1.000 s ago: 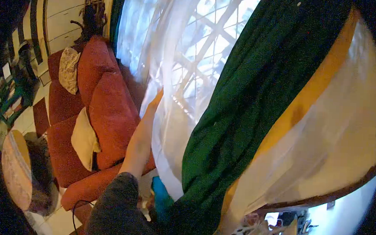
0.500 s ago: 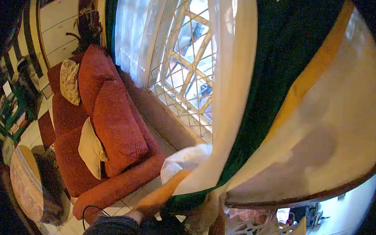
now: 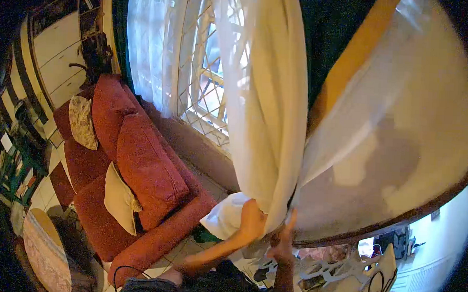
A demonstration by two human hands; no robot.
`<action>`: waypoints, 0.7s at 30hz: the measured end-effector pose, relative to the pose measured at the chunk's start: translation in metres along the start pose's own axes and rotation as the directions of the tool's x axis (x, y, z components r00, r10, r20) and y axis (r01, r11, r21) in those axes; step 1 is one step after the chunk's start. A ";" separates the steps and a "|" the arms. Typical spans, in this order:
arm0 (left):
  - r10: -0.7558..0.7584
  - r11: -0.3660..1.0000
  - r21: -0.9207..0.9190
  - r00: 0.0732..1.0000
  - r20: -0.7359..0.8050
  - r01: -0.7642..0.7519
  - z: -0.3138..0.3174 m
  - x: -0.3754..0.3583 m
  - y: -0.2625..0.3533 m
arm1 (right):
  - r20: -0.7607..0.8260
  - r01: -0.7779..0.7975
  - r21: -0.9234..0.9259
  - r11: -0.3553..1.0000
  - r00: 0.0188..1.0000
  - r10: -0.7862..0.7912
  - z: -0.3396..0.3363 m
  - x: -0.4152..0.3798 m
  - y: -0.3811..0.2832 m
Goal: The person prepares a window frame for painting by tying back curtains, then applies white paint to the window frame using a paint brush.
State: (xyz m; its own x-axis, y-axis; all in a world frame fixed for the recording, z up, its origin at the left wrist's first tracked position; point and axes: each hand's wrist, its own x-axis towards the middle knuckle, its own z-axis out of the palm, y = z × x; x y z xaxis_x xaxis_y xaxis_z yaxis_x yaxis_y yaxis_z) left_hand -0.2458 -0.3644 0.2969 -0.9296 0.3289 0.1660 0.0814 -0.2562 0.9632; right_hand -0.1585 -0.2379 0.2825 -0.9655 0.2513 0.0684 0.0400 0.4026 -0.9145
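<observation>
Left hand (image 3: 252, 221) fingers clamp the pale curtain (image 3: 275, 116), apparently holding its folds together. Right hand (image 3: 283, 243) adjoins it; finger closure indeterminable.

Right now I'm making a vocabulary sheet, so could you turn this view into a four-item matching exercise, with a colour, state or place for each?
1. sofa
2. left hand
3. window
4. tasselled cushion

A. latticed
B. cream
C. red
D. against the pale hanging fabric

Pairs: 1-C, 2-D, 3-A, 4-B
</observation>
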 end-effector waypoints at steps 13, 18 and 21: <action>0.027 0.818 -0.572 0.987 0.160 0.070 -0.092 0.053 0.021 | 0.052 -0.175 0.285 0.942 0.985 0.167 -0.013 0.024 0.001; 0.021 0.987 -0.160 0.962 0.272 0.024 -0.050 0.028 0.012 | 0.052 -0.239 0.421 0.875 0.969 0.240 -0.003 -0.001 0.019; 0.101 0.994 0.011 0.931 0.350 -0.111 -0.023 0.009 0.012 | 0.034 -0.240 0.498 0.833 0.966 0.258 0.001 -0.011 0.030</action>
State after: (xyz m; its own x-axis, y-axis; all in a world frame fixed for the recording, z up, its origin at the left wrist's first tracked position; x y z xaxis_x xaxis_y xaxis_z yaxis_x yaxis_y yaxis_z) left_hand -0.2613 -0.3851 0.3047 -0.7318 0.5987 0.3256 0.1882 -0.2815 0.9409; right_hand -0.1471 -0.2293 0.2542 -0.9307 0.3167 -0.1832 0.1367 -0.1633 -0.9771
